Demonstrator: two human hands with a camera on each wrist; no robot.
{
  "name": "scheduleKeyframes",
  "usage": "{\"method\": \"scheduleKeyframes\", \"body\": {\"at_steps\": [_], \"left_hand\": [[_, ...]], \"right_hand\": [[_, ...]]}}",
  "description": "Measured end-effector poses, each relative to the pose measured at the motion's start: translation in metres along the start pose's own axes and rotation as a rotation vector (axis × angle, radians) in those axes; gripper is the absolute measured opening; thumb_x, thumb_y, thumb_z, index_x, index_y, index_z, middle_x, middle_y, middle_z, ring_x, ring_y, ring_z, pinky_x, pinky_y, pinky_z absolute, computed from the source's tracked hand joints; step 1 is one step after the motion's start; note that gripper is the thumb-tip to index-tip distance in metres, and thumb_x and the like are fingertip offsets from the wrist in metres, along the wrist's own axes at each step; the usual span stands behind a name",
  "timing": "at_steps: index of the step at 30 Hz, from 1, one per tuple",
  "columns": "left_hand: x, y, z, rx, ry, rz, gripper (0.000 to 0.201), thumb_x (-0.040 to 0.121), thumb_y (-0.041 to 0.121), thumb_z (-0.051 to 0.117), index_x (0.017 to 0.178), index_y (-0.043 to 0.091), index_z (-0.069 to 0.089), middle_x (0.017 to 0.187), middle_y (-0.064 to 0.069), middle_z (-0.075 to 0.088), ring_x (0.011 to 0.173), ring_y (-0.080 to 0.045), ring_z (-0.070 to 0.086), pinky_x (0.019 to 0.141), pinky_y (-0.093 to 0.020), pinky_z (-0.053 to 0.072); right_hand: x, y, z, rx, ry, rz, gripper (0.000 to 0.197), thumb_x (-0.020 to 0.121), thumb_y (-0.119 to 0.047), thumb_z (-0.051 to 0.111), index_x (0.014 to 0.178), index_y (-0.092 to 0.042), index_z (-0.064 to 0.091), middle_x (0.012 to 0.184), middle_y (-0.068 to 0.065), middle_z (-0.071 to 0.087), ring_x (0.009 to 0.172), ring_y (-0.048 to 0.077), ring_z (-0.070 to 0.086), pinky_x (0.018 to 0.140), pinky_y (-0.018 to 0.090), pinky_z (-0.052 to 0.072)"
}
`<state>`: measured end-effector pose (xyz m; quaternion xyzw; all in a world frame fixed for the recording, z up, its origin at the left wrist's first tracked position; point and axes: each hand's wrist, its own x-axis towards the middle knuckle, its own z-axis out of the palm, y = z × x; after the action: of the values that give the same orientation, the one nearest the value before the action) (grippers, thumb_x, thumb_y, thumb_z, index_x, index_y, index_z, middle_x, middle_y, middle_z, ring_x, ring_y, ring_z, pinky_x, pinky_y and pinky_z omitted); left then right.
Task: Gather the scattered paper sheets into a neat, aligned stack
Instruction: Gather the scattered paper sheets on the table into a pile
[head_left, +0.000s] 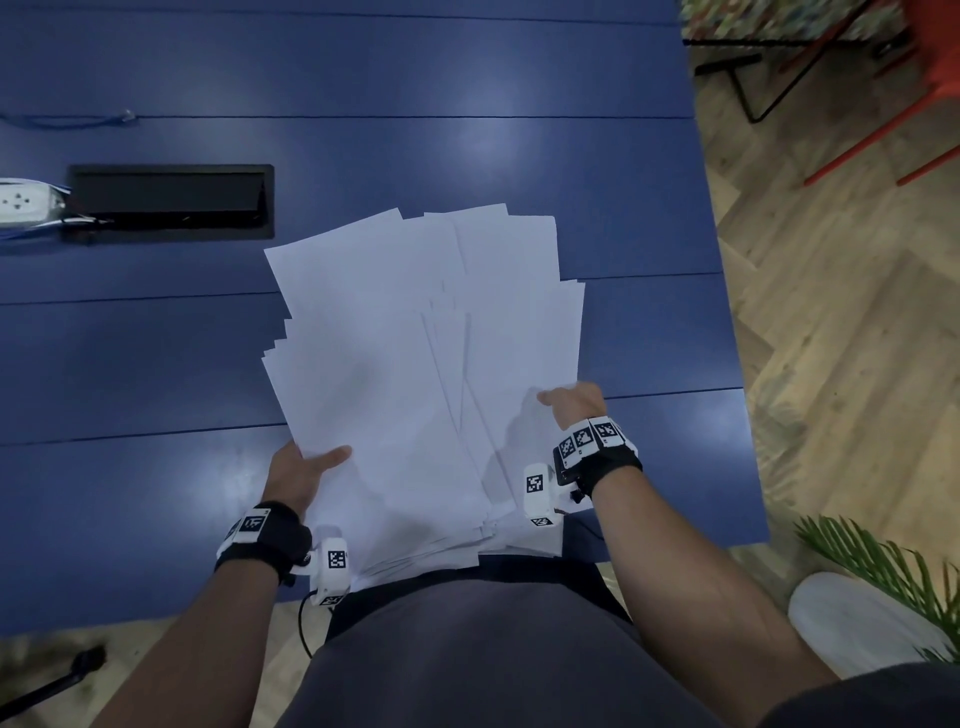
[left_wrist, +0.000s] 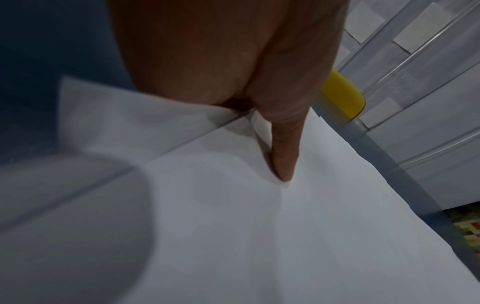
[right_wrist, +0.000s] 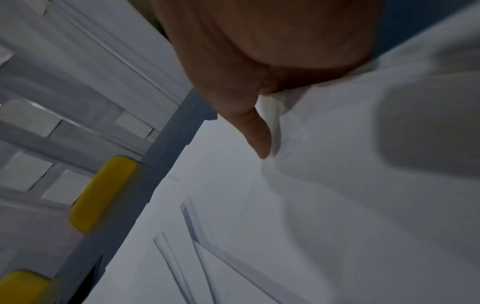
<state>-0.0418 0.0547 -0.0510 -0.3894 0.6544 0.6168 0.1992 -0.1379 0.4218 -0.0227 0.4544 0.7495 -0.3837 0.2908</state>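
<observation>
The fanned paper sheets (head_left: 415, 374) are gripped at both sides — left hand (head_left: 298, 475), right hand (head_left: 574, 402). Grips are best loosened slightly, and the lower edges tapped on the table (head_left: 363, 130) — squareness follows.

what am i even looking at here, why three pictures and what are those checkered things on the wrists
No machine here: a person with bare hands. The big picture comes from a camera on their head; the other two from cameras strapped to each wrist, looking along the thumbs. The checkered squares are printed markers on the wrist straps. The left hand and right hand each grip a side of a fanned, uneven bundle of white paper sheets above a blue table. A black cable box sits in the tabletop.
</observation>
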Motion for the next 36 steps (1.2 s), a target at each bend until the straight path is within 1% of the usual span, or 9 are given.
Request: {"method": "scheduleKeyframes", "body": {"at_steps": [4, 10, 15, 19, 25, 29, 32, 34, 36], "left_hand": [[0.001, 0.0, 0.001, 0.006, 0.007, 0.002, 0.045, 0.085, 0.004, 0.086, 0.128, 0.008, 0.072, 0.121, -0.01, 0.078, 0.11, -0.033, 0.072, 0.102, -0.043, 0.054], [-0.001, 0.002, 0.001, 0.006, -0.004, 0.01, 0.039, 0.086, 0.004, 0.085, 0.123, 0.011, 0.073, 0.114, -0.005, 0.078, 0.106, -0.03, 0.073, 0.094, -0.037, 0.053], [-0.002, 0.002, 0.003, -0.006, 0.012, 0.007, 0.041, 0.086, 0.001, 0.084, 0.125, 0.008, 0.073, 0.117, -0.01, 0.078, 0.108, -0.033, 0.073, 0.099, -0.041, 0.055], [-0.002, 0.003, 0.001, 0.001, 0.001, -0.003, 0.041, 0.086, 0.003, 0.085, 0.125, 0.007, 0.073, 0.116, -0.007, 0.079, 0.108, -0.031, 0.073, 0.102, -0.044, 0.054], [-0.006, 0.006, 0.002, -0.01, -0.01, 0.002, 0.041, 0.086, 0.004, 0.084, 0.126, 0.009, 0.073, 0.113, -0.002, 0.078, 0.102, -0.023, 0.072, 0.084, -0.032, 0.054], [-0.006, 0.006, 0.002, -0.026, -0.009, -0.014, 0.039, 0.086, 0.003, 0.084, 0.122, 0.012, 0.074, 0.113, 0.0, 0.08, 0.103, -0.024, 0.073, 0.084, -0.034, 0.056], [-0.007, 0.006, 0.001, -0.018, -0.008, -0.023, 0.031, 0.086, 0.002, 0.084, 0.113, 0.016, 0.076, 0.098, 0.009, 0.083, 0.1, -0.022, 0.074, 0.082, -0.032, 0.056], [-0.007, 0.007, 0.002, -0.011, -0.009, -0.023, 0.027, 0.086, 0.003, 0.084, 0.106, 0.019, 0.076, 0.091, 0.013, 0.083, 0.098, -0.019, 0.074, 0.08, -0.031, 0.055], [-0.006, 0.007, 0.002, -0.017, -0.012, -0.023, 0.027, 0.086, 0.003, 0.085, 0.105, 0.019, 0.076, 0.091, 0.014, 0.082, 0.098, -0.017, 0.073, 0.079, -0.03, 0.054]], "right_hand": [[0.001, 0.001, 0.006, -0.027, 0.046, -0.072, 0.033, 0.083, -0.013, 0.074, 0.113, -0.006, 0.062, 0.111, 0.01, 0.07, 0.09, 0.027, 0.063, 0.079, 0.031, 0.051], [0.0, -0.002, 0.0, -0.162, 0.0, -0.068, 0.034, 0.086, -0.013, 0.074, 0.113, -0.002, 0.056, 0.109, 0.007, 0.063, 0.092, 0.029, 0.059, 0.077, 0.034, 0.049], [0.003, -0.006, -0.043, -0.227, 0.165, -0.125, 0.035, 0.084, -0.016, 0.078, 0.112, 0.0, 0.067, 0.114, 0.017, 0.071, 0.104, 0.034, 0.068, 0.077, 0.032, 0.052], [0.006, -0.001, -0.09, -0.266, 0.231, -0.305, 0.037, 0.085, -0.016, 0.077, 0.119, -0.005, 0.067, 0.117, 0.014, 0.071, 0.109, 0.034, 0.067, 0.086, 0.034, 0.052], [-0.011, -0.003, -0.13, -0.233, 0.167, -0.555, 0.044, 0.088, -0.003, 0.071, 0.13, -0.015, 0.062, 0.108, -0.004, 0.065, 0.103, 0.017, 0.06, 0.089, 0.027, 0.043], [-0.025, -0.018, -0.158, -0.184, 0.222, -0.667, 0.041, 0.086, -0.003, 0.072, 0.124, -0.016, 0.064, 0.105, -0.002, 0.067, 0.098, 0.021, 0.064, 0.088, 0.032, 0.049], [-0.033, -0.032, -0.182, -0.097, 0.202, -0.706, 0.041, 0.084, -0.011, 0.076, 0.123, -0.018, 0.066, 0.107, 0.001, 0.072, 0.099, 0.026, 0.069, 0.092, 0.044, 0.055], [-0.045, -0.042, -0.195, -0.024, 0.172, -0.718, 0.026, 0.084, -0.017, 0.077, 0.108, -0.017, 0.069, 0.093, -0.003, 0.075, 0.087, 0.022, 0.072, 0.082, 0.04, 0.058], [-0.06, -0.05, -0.201, 0.091, 0.059, -0.735, 0.011, 0.088, -0.009, 0.074, 0.089, -0.018, 0.068, 0.071, -0.009, 0.072, 0.064, 0.009, 0.068, 0.061, 0.025, 0.056]]}}
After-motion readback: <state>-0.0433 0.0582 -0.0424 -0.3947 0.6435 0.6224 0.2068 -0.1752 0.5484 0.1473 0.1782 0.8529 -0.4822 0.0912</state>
